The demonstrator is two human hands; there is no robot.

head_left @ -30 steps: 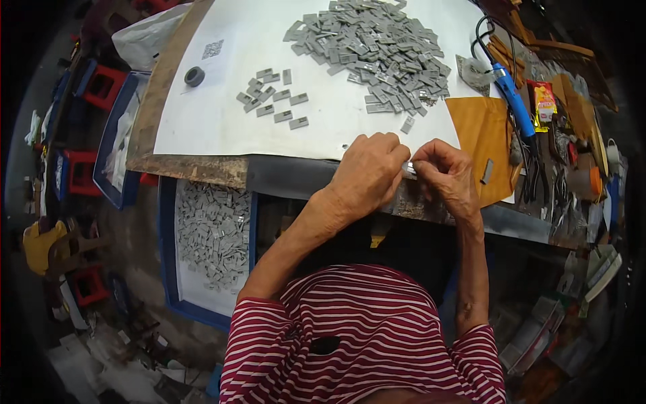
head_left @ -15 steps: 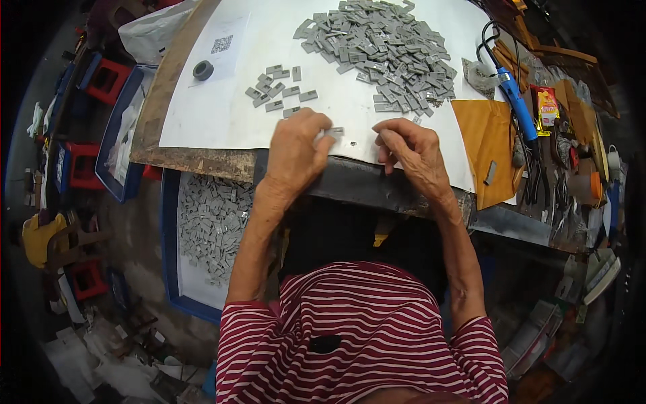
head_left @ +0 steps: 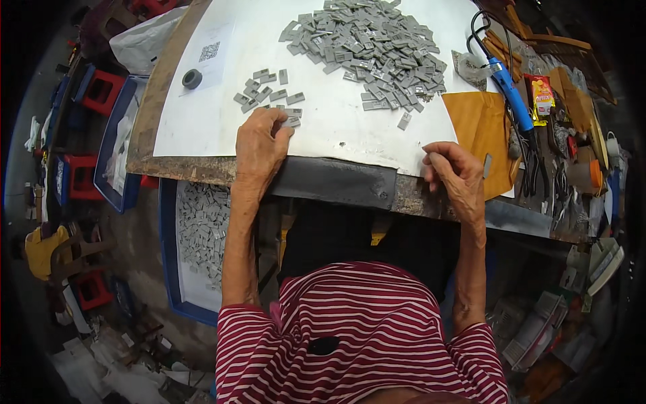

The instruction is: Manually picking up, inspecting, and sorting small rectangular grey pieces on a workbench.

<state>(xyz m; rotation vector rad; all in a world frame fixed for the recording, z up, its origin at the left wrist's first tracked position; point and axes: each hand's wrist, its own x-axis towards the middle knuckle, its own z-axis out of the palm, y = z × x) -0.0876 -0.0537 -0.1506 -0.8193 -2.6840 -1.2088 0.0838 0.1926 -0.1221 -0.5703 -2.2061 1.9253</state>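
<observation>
The left hand (head_left: 261, 145) reaches to the lower end of a small group (head_left: 263, 94) of grey pieces on the white sheet (head_left: 202, 131), thumb and fingers bent around or right beside the nearest piece (head_left: 292, 122); I cannot tell whether they pinch it. The right hand (head_left: 457, 170) hovers at the table's front edge beside the brown envelope (head_left: 472, 118), fingers curled toward the thumb, and whether anything sits between the tips cannot be made out. A large pile (head_left: 370, 50) of like pieces lies farther back, one loose piece (head_left: 404, 121) in front of it, and more fill the blue tray (head_left: 169, 249) below on the left. Each looks light and stiff, flat enough to slide easily on the sheet and awkward to lift from it; the two long edges, taken between thumb and forefinger, seem the best hold. Their material and any fragility are hard to judge. The left fingers cover part of the nearest piece, the pile's top runs off the frame, and the tray's upper end disappears under the table.
</observation>
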